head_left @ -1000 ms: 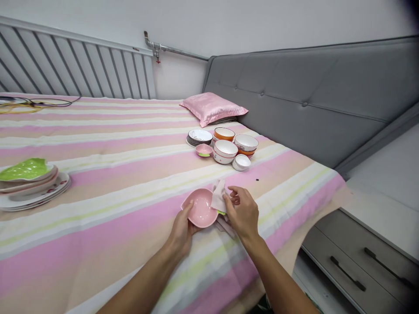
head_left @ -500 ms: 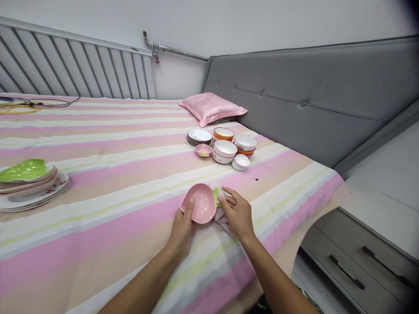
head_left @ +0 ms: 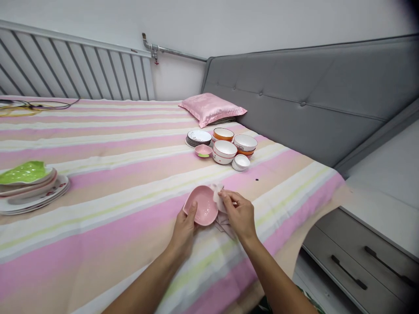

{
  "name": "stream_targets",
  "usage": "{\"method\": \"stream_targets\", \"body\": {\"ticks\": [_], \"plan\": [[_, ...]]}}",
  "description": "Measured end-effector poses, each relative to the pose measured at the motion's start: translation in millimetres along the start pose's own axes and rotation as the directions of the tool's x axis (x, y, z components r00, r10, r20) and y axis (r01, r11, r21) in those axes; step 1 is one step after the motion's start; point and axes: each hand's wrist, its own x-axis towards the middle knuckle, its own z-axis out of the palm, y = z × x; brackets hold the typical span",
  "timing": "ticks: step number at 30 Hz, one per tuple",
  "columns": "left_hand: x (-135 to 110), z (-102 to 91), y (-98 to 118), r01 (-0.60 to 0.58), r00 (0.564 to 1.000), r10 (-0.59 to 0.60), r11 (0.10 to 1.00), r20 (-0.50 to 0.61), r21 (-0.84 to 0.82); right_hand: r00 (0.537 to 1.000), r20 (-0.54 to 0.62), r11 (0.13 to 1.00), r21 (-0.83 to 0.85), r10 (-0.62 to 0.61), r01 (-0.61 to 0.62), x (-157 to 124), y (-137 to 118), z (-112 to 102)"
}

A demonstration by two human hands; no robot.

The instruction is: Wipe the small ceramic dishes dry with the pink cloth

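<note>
A pink bowl (head_left: 203, 206), pointed at its left end, is tilted toward me above the striped bed cover. My left hand (head_left: 183, 227) grips its left edge, thumb on the inside and fingers underneath. At the bowl's right rim, my right hand (head_left: 239, 213) pinches a pale cloth (head_left: 218, 197), part of which hangs below the fingers. The cloth covers the bowl's green leaf-shaped end. Beyond the hands, a smaller pink dish (head_left: 203, 151) with a green leaf end sits beside white bowls (head_left: 224, 150).
Stacked plates (head_left: 199, 137) and small white dishes (head_left: 241, 162) stand near the bowls. A pink pillow (head_left: 212, 109) lies by the grey headboard (head_left: 294, 83). At left are more plates (head_left: 49, 196) under a green leaf-shaped dish (head_left: 24, 172). Cables (head_left: 36, 106) lie behind; a drawer cabinet (head_left: 363, 253) is right.
My right hand has brought the cloth up over the green leaf end, which showed before. The bowl has shifted slightly right and down with my left hand.
</note>
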Motion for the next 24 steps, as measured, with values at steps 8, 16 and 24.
{"method": "stream_targets", "body": {"ticks": [8,16,24], "plan": [[0,2.4,4,0.016,0.999,-0.014,0.999,0.038,-0.04,1.0,-0.003,0.997,-0.08,0.003,-0.003,4,11,0],[1,3.6,3,0.036,0.998,-0.029,0.991,0.058,-0.125,0.99,0.124,0.958,-0.284,0.07,-0.032,-3,5,1],[-2,4.2,2,0.044,0.994,-0.045,0.999,0.095,0.007,0.985,0.151,0.951,-0.309,0.078,-0.028,-1,4,-1]]}}
